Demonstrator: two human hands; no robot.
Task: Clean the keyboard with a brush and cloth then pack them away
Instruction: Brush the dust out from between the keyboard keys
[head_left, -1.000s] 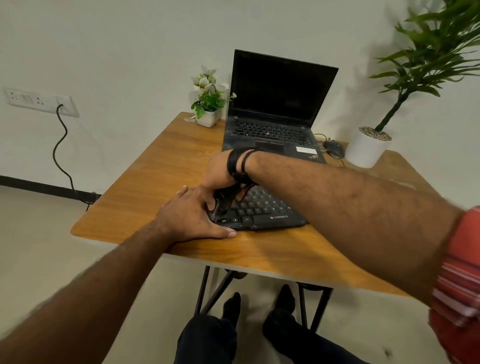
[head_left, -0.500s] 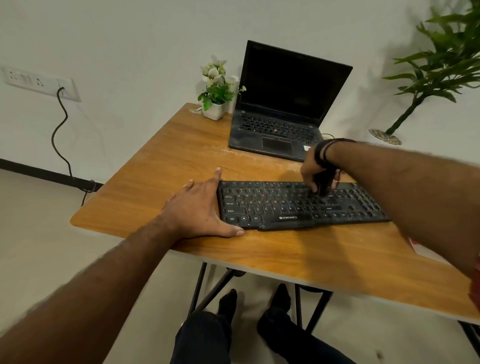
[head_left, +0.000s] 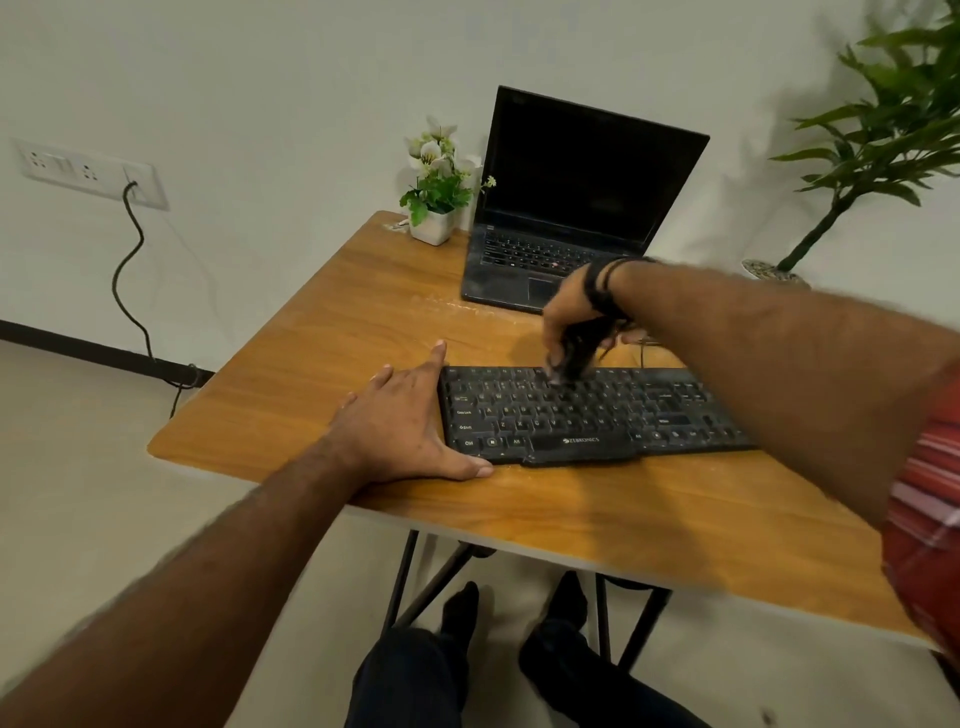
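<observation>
A black keyboard lies on the wooden table, near its front edge. My left hand rests flat on the table with fingers apart, pressed against the keyboard's left end. My right hand hovers over the keyboard's top row, gripping a dark brush whose tip touches the keys near the upper middle. The brush is blurred by motion. No cloth is visible.
An open black laptop stands behind the keyboard. A small white pot of flowers sits at the far left corner. A tall green plant stands at the right. A wall socket with a cable is at left.
My right hand with the brush swept from the keyboard's left end to its right part, then came back left to the upper middle. My left hand stayed against the left end.
</observation>
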